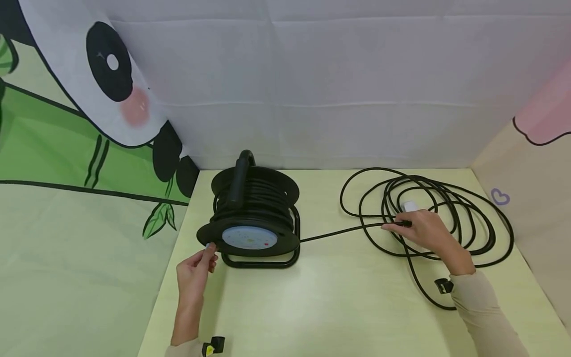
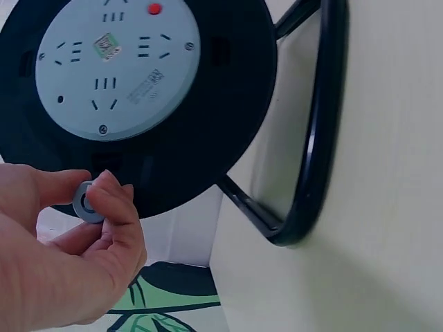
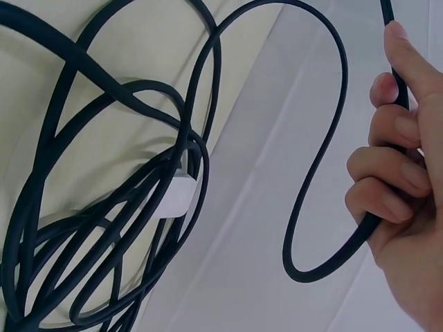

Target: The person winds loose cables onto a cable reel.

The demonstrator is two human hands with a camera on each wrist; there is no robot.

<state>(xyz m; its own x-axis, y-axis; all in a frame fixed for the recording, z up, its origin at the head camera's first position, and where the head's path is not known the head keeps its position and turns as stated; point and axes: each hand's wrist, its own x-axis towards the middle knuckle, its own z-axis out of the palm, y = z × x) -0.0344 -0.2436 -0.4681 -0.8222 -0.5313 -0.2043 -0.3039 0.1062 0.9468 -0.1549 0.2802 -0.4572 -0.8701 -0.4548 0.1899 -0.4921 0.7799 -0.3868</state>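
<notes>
beige sleeves (image 1: 484, 307) reach up from the near side of the pale table (image 1: 339, 297), and between those two hands sits the work. on the left stands a black cable reel (image 1: 250, 220), upright on its tubular frame (image 1: 263, 265), with plenty of cord already round the drum. the left hand (image 1: 193, 275) has a small grey knob (image 2: 84, 204) pinched between thumb and fingers at the front disc's rim. over on the right, the right hand (image 1: 430, 233) has its fingers curled round the black cord (image 1: 343, 232), which runs fairly straight across to the reel; the rest lies in loose, crossing loops, with a white block (image 3: 176, 197) among them.

it looks to me like cranking, though i can't tell whether the cord is going on or coming off. either way, i'd turn the knob in smooth, even circles and let it roll in the fingertips. if it's going on, i'd let the cord slide through a lighter right grip, slightly taut, and steer it side to side so the turns lie flat. those crossed loops could snag, so i'd ease them apart early.
</notes>
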